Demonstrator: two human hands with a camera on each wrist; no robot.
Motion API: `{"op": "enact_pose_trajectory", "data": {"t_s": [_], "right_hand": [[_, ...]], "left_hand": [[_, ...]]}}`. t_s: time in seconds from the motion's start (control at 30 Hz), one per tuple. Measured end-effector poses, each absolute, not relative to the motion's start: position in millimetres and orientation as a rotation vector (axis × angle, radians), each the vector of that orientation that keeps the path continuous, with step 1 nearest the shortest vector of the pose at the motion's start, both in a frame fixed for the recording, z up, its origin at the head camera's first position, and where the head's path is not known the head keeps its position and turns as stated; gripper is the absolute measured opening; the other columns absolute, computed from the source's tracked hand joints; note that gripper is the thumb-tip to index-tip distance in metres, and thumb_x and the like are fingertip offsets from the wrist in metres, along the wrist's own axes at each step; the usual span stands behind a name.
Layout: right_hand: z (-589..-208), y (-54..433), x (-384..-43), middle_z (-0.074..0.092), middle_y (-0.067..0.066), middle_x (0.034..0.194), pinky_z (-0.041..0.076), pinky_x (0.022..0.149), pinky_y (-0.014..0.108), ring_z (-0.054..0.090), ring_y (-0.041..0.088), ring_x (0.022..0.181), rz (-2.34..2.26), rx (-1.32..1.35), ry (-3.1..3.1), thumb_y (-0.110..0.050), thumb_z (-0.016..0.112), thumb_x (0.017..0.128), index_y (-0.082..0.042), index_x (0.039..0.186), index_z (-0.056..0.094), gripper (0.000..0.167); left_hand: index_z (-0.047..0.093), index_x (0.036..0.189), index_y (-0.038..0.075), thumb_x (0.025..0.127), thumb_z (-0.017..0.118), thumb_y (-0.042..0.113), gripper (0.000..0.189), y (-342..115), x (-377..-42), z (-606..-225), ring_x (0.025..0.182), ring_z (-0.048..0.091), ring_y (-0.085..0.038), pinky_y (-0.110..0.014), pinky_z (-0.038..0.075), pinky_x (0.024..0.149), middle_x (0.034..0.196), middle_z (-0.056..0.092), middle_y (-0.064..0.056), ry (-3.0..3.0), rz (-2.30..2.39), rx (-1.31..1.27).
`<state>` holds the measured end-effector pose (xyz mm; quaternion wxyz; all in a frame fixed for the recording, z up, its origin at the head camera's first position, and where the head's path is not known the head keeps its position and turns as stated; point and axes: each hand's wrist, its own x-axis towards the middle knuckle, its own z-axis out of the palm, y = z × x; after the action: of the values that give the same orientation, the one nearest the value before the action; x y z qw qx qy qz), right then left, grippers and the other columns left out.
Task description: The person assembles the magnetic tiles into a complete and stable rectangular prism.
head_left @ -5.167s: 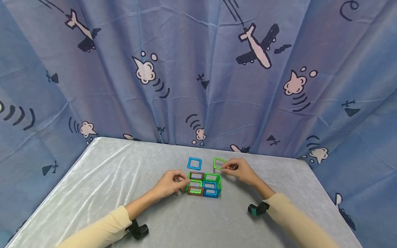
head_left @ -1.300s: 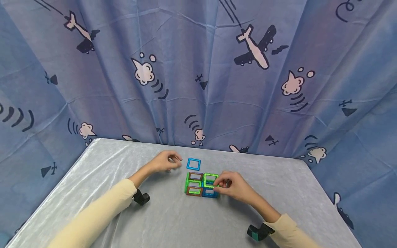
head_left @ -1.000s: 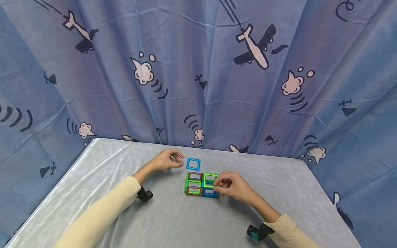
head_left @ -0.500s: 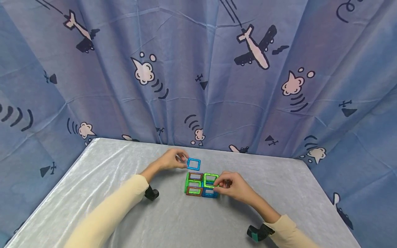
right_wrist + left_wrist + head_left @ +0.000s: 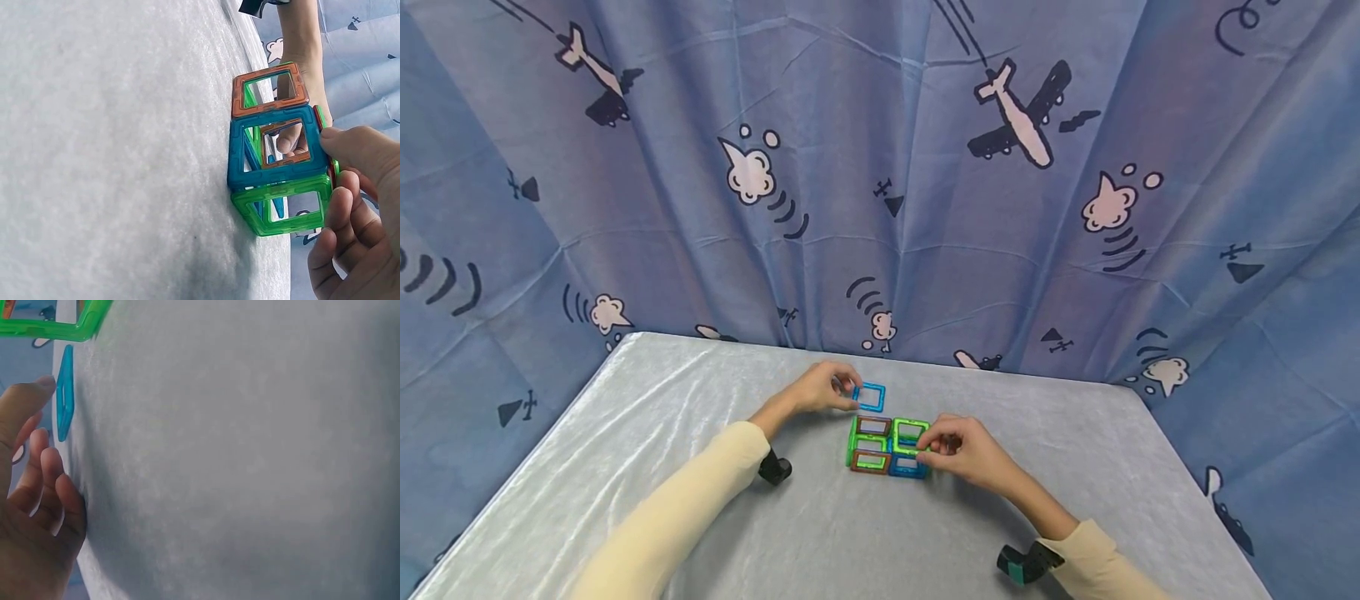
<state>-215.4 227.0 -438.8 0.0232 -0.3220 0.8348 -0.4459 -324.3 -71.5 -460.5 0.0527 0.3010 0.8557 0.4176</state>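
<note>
A block structure of square magnetic tiles in brown, blue and green [image 5: 871,446] stands mid-table. My right hand [image 5: 966,450] is at its right side, thumb and index finger pinching a green magnetic tile [image 5: 910,423] over the top of the right half. In the right wrist view the thumb lies on the upper edge above the blue front tile [image 5: 237,150]. Behind the structure, a blue magnetic tile [image 5: 871,407] lies flat. My left hand [image 5: 820,387] reaches it from the left, thumb and index fingertips apart at its left edge; firm contact is unclear.
A pale cloth covers the table [image 5: 850,533]. Behind it hangs a blue curtain [image 5: 820,167] printed with planes. Each wrist wears a black camera, one [image 5: 775,468] on the left and another [image 5: 1026,565] on the right.
The right hand has brought the green tile from behind onto the structure and keeps it there. The left hand has left the structure's side and moved right to the blue tile.
</note>
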Motion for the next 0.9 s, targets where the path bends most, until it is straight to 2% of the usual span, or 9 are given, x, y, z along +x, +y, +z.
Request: {"op": "enact_pose_trajectory", "data": {"t_s": [0.3,0.53,0.9], "right_hand": [[-437,227,-215,0.060,0.001,0.081,0.046,0.058,0.026,0.054,0.015,0.071,-1.423,-1.024,2.558,-0.007,0.081,0.088,-0.009,0.094,0.077,0.008],[-438,226,-215,0.059,0.000,0.081,0.045,0.059,0.025,0.053,0.015,0.072,-1.411,-0.994,2.557,-0.008,0.081,0.088,-0.011,0.094,0.077,0.008],[-438,228,-215,0.059,-0.002,0.081,0.045,0.060,0.025,0.054,0.014,0.073,-1.383,-0.932,2.568,-0.012,0.082,0.088,-0.015,0.094,0.077,0.008]], "left_hand": [[0.075,0.101,0.006,0.078,0.091,0.014,0.029,-61,-327,-466,0.073,0.055,-0.014,-0.029,0.048,0.069,0.087,0.063,-0.005,2.624,1.213,0.981],[0.080,0.089,0.012,0.081,0.089,0.014,0.012,-60,-324,-474,0.082,0.059,-0.012,-0.028,0.051,0.074,0.086,0.066,0.003,2.692,1.150,0.974],[0.079,0.082,0.012,0.083,0.086,0.009,0.008,-60,-320,-470,0.072,0.056,-0.006,-0.026,0.048,0.068,0.076,0.063,0.010,2.659,1.218,0.928]]}}
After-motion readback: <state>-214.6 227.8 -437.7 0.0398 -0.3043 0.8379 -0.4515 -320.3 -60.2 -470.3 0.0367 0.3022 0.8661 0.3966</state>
